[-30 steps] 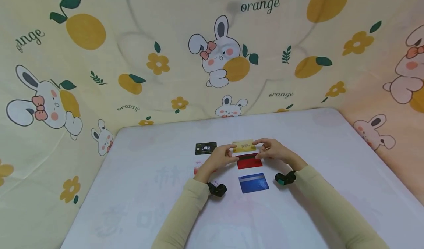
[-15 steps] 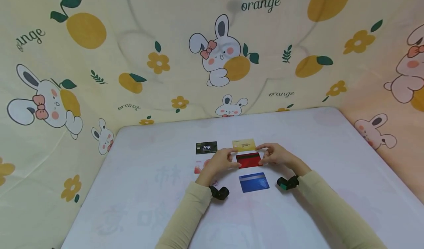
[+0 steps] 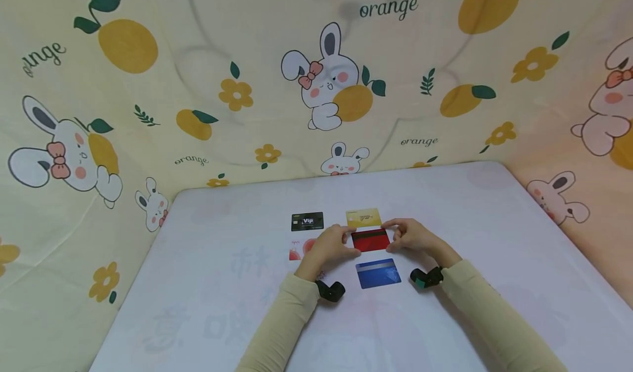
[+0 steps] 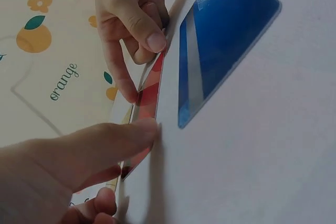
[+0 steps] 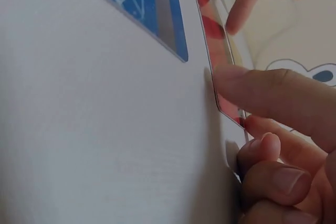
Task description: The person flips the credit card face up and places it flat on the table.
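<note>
Between left hand (image 3: 328, 245) and right hand (image 3: 417, 237): red card (image 3: 371, 241), both grips pinching ends.

Black VIP card (image 3: 307, 222) lay flat on the white table (image 3: 198, 229), left column, far end. Pink-and-white card (image 3: 298, 249) sat just nearer, partly hidden. Blue card (image 3: 378, 273) was flat too, over to the right and nearer, grey stripe toward its far edge. Faint mirrored characters (image 3: 221, 328) on the table surface, left side. Cream cloth backdrop (image 3: 277, 9) stood behind and down both sides, pinker on the right. Print: rabbits (image 3: 323, 114) with pink bows, oranges (image 3: 128, 46), yellow flowers (image 3: 227, 97), green sprigs (image 3: 427, 82), "orange" lettering (image 3: 388, 8).
</note>
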Motion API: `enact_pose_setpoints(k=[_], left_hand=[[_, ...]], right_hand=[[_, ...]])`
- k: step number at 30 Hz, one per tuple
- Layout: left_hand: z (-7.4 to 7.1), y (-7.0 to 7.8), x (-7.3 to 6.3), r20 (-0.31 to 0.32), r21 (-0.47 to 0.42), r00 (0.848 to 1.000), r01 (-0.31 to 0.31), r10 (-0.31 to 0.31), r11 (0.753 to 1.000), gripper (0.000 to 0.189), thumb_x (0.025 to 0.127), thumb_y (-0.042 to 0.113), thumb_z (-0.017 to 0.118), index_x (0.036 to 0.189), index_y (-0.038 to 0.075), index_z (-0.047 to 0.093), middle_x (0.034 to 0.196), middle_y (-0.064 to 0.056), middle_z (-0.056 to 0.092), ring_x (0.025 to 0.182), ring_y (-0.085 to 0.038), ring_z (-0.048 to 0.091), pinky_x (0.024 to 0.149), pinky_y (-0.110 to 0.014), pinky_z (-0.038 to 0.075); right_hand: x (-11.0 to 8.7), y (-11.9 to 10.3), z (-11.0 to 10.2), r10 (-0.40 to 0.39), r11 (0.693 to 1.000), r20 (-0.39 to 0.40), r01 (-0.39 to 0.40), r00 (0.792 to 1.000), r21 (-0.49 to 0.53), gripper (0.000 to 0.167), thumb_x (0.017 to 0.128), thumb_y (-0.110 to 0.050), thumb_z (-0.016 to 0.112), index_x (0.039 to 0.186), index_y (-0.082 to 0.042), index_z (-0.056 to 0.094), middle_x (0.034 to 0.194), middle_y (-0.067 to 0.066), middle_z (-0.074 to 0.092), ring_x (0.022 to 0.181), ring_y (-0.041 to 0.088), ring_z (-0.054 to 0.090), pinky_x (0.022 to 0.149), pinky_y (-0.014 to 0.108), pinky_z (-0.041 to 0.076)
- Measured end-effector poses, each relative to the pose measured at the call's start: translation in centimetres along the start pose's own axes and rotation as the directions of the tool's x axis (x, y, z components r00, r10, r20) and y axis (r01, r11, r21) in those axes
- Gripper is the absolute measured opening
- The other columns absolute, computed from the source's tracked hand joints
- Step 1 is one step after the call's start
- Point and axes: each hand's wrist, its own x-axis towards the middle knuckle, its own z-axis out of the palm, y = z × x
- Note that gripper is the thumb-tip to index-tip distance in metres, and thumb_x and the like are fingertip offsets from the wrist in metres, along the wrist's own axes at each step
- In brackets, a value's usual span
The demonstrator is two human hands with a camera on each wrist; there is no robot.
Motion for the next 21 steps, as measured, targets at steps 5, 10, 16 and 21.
enact_pose_setpoints(k=[5,10,16,21], left_hand=[[0.23,0.01,0.06,-0.015,0.017,1.000,0.016,-0.016,1.000,0.055,0.078,0.034,0.078,0.128,0.016,0.062,0.077,0.002,0.046,0.071,-0.009,0.044,0.060,-0.019,0.032],[0.44,0.07,0.01,-0.028,0.015,0.999,0.038,-0.038,0.999,0.055,0.078,0.034,0.078,0.129,0.017,0.062,0.079,0.001,0.047,0.074,-0.009,0.045,0.061,-0.020,0.032],[0.30,0.13,-0.08,-0.030,0.020,0.999,0.042,-0.042,0.999,0.058,0.078,0.034,0.078,0.131,0.016,0.060,0.081,0.001,0.046,0.076,-0.010,0.044,0.062,-0.020,0.032],[0.19,0.21,-0.30,-0.032,-0.050,0.999,0.038,-0.040,0.998,0.057,0.075,0.030,0.082,0.125,0.011,0.062,0.082,0.000,0.045,0.077,-0.010,0.044,0.065,-0.021,0.033]], right_hand=[[0.01,-0.25,0.13,0.008,1.000,-0.016,-0.008,1.000,-0.009,0.060,0.078,-0.010,0.076,0.133,-0.001,0.053,0.067,0.000,0.050,0.068,0.015,0.049,0.066,0.026,0.040],[0.19,-0.53,0.11,0.018,0.999,-0.008,-0.018,1.000,-0.029,0.055,0.077,-0.008,0.077,0.128,-0.003,0.054,0.067,0.000,0.048,0.067,0.015,0.048,0.062,0.025,0.039],[0.19,-0.92,0.14,0.005,1.000,-0.008,-0.005,1.000,-0.010,0.054,0.076,-0.005,0.076,0.125,-0.003,0.053,0.067,0.000,0.047,0.065,0.015,0.048,0.059,0.024,0.038],[0.03,-0.96,0.25,0.003,1.000,-0.009,-0.003,1.000,0.004,0.054,0.076,-0.004,0.076,0.125,-0.003,0.054,0.068,0.000,0.047,0.066,0.015,0.047,0.059,0.024,0.037]])
